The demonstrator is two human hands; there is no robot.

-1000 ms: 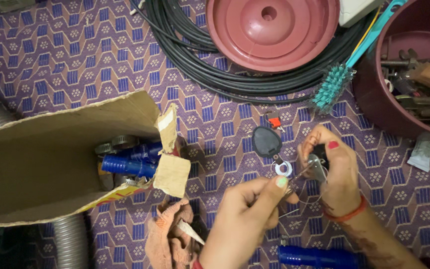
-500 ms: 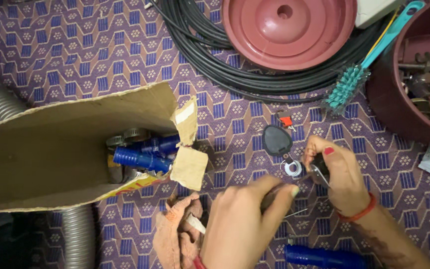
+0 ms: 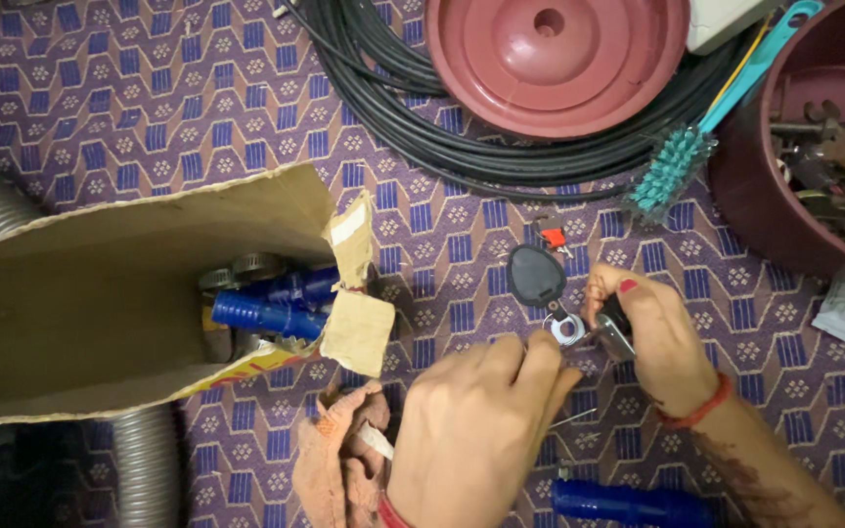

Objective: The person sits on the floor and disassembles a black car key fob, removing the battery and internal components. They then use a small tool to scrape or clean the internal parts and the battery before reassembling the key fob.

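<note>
The one camera sits on my head and looks almost straight down, close over my left hand (image 3: 476,420) and right hand (image 3: 652,337). Its view takes in the purple patterned floor mat (image 3: 100,108), from the open brown cardboard box (image 3: 110,293) across to the maroon plastic tub (image 3: 745,186).

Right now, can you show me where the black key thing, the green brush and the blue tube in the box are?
black key fob (image 3: 537,275), head view, middle of its body.
green brush (image 3: 674,171), head view, its bristles.
blue tube (image 3: 264,315), head view, middle of its length.
</note>
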